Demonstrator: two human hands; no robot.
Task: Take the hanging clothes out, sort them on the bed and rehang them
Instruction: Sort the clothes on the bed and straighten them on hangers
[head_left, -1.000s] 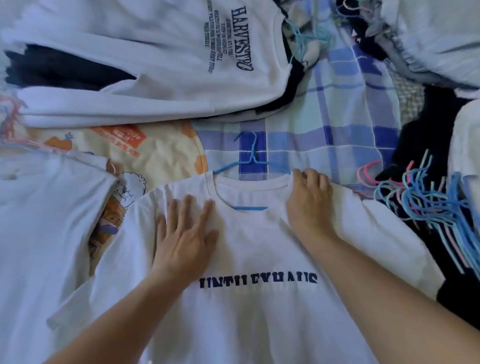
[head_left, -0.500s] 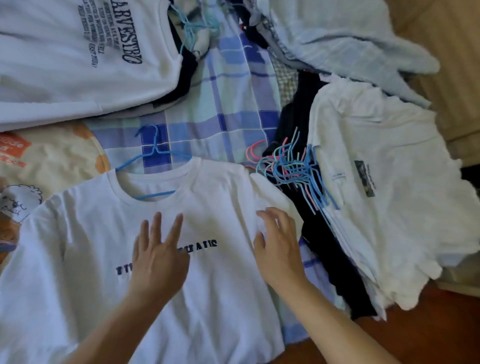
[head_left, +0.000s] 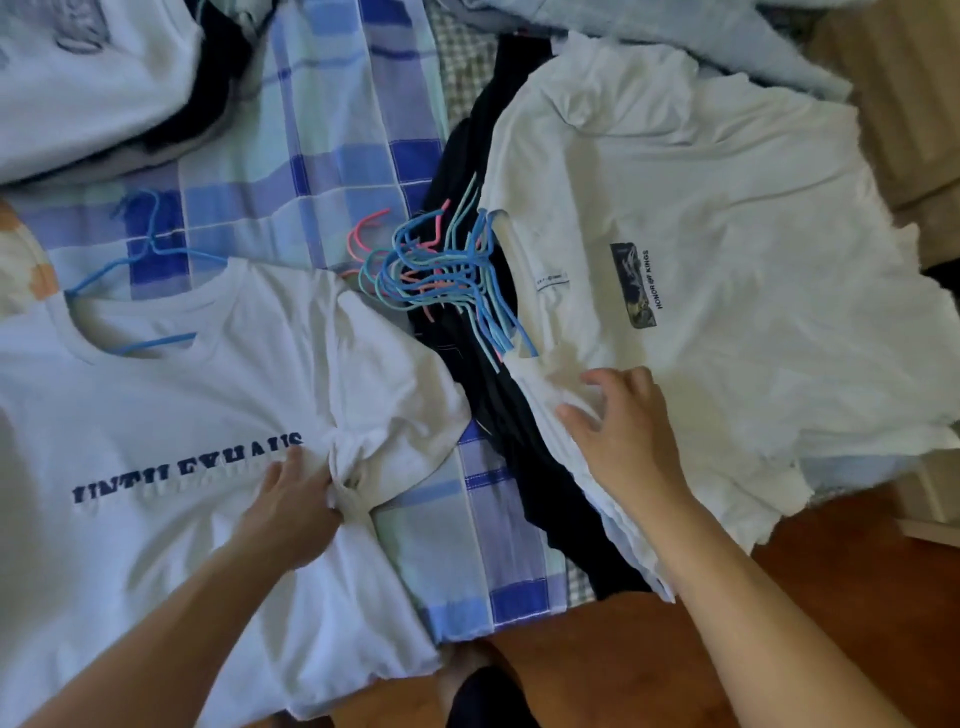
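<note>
White tee (head_left: 208, 405) lies flat on the bed, hanger (head_left: 150, 249) in its collar; left hand (head_left: 291, 509) pinches a bunch of its side. Right hand (head_left: 618, 431), fingers loosely spread, touches the pile tee (head_left: 727, 291). Best lift by the hanger, not the cloth.

"HONOR OF KINGS" on right white tee (head_left: 727, 260); left tee (head_left: 156, 415) lettering cropped.

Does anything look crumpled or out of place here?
Yes. The left hand bunches the lettered white T-shirt into a twisted knot of cloth, and the loose hangers lie tangled.
</note>
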